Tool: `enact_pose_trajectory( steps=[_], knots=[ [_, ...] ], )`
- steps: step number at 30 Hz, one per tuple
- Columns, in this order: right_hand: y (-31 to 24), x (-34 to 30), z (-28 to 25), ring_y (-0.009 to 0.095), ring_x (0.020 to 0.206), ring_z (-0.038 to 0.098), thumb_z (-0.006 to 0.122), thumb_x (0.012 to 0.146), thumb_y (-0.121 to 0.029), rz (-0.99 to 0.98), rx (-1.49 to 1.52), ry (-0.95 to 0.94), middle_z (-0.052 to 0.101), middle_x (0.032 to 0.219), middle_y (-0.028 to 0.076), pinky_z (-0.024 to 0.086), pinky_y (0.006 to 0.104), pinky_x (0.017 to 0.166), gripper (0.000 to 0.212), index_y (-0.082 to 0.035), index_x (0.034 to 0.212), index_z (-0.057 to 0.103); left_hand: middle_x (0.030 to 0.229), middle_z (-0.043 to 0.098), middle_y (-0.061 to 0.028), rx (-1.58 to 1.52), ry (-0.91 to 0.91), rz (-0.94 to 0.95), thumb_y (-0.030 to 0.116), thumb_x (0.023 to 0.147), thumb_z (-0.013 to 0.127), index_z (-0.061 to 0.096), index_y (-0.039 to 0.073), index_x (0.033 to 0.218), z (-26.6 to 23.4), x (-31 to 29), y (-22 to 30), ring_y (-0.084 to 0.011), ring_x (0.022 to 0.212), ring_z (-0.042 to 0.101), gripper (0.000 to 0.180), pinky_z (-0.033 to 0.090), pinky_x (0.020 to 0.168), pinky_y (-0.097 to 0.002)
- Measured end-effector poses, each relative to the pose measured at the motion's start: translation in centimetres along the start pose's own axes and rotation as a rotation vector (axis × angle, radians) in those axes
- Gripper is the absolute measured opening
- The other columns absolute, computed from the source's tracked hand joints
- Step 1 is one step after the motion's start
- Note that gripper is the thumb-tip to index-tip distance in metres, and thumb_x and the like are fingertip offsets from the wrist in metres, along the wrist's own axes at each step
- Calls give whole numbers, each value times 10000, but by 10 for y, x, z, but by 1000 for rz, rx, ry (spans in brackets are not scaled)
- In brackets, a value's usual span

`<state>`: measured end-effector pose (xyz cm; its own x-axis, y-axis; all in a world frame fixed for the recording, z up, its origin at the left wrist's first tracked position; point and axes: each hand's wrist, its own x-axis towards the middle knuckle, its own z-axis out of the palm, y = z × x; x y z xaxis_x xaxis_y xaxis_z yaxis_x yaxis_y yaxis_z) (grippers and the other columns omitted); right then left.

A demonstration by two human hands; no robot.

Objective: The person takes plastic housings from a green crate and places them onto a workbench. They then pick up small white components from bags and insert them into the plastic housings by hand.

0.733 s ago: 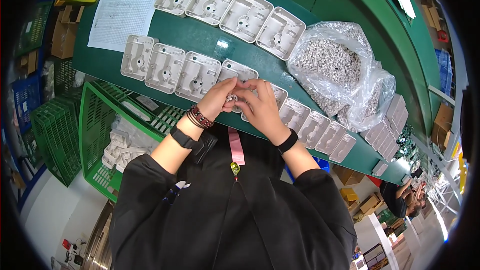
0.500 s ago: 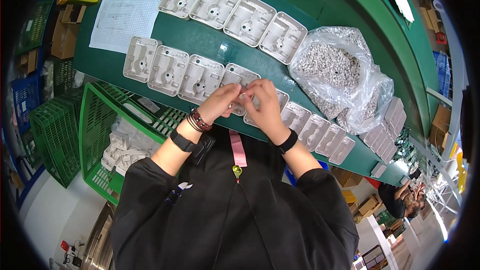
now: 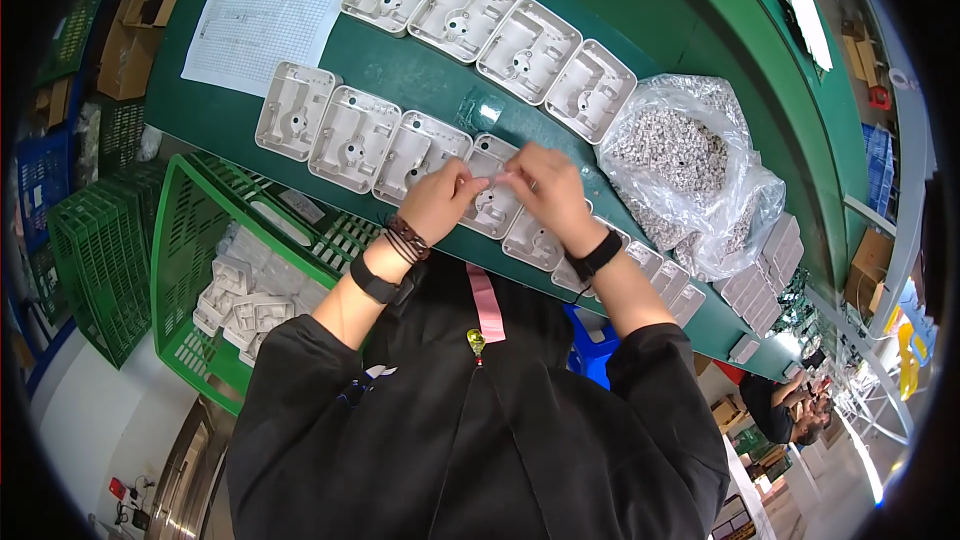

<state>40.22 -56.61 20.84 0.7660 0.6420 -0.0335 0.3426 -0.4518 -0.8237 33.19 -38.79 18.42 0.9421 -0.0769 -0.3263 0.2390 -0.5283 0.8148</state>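
My left hand and my right hand meet over a light grey plastic housing in the near row. Thumb and fingers of each hand are pinched together, fingertips almost touching. Whatever sits between them is too small to name. To the left, the neighbouring housing lies partly under my left hand. Another housing lies below my right wrist. The housings are open-topped, with ribs and a round boss inside. A clear plastic bag full of small silvery parts lies to the right.
A far row of similar housings and a printed sheet lie on the green table. Below its near edge stands a green crate with white parts. Stacked grey pieces lie at the right; a person sits beyond.
My hands have drawn slightly apart, my right moving right and my left a little left. More of the housing beneath them shows. The whole view has shifted a little.
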Motion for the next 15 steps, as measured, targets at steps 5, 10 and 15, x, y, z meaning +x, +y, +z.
enact_pose_trajectory(
  steps=[5,10,15],
  knots=[
    [31,17,-4,169,644,540,592,706,-134,-317,-515,-24,518,694,6,393,289,619,79,-103,733,525,733,596,-144,258,114,-22,264,816,574,467,62,894,-3,-1,-6,-339,664,589,241,454,531,-419],
    [32,29,1,149,696,519,545,686,-126,-456,-683,-197,532,773,1,375,264,647,56,-110,739,549,723,608,-130,349,37,-47,249,796,594,472,71,908,0,-4,-17,-323,659,598,243,468,544,-417],
    [28,39,7,142,768,495,549,684,-131,-527,-697,-127,532,863,2,377,273,673,72,-104,743,579,711,608,-125,302,35,-72,265,791,602,482,84,904,0,-6,-19,-334,661,593,245,460,543,-422]
  ],
)
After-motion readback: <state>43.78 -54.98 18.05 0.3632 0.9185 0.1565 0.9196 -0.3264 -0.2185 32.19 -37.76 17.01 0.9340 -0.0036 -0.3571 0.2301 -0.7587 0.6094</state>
